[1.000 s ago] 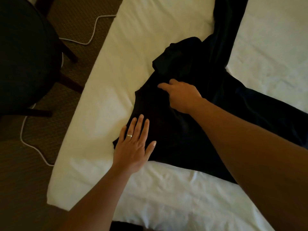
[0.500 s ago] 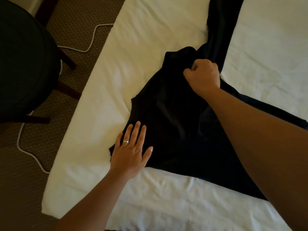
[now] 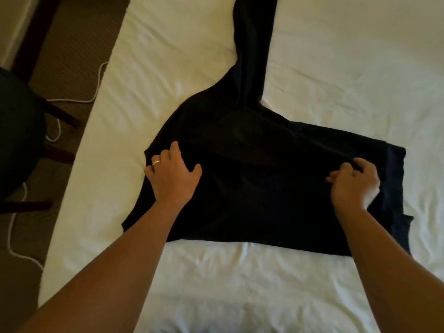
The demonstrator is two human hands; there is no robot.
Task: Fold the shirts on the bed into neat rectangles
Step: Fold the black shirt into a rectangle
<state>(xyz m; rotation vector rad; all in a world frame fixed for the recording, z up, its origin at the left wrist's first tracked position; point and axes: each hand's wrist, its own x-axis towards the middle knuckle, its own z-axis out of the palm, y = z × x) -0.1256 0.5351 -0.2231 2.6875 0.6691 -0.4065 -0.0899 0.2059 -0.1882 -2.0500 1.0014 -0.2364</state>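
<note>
**Dark shirt spread on the bed, a hand at each side**

A dark shirt (image 3: pixel 259 179) is laid across the white sheet of the bed (image 3: pixel 336 68), near the bed's left edge. Its body is spread wide between the two hands, and one long sleeve (image 3: pixel 254 44) is stretched straight away toward the top of the view. The fabric is seen to be mostly flat, with a few shallow creases across the middle.

The left hand (image 3: pixel 173 176) is placed on the shirt's left portion, fingers curled down into the cloth and thumb spread; whether fabric is actually pinched cannot be told. A ring (image 3: pixel 156 162) is worn on one finger. The right hand (image 3: pixel 353 186) is set near the shirt's right edge, its fingers bent and closed on a fold of the fabric.

Beside the bed, on the left, a patterned carpet (image 3: pixel 79 51) is shown, with a white cable (image 3: pixel 14 236) trailing over it and a dark chair (image 3: pixel 19 131) standing there.
</note>
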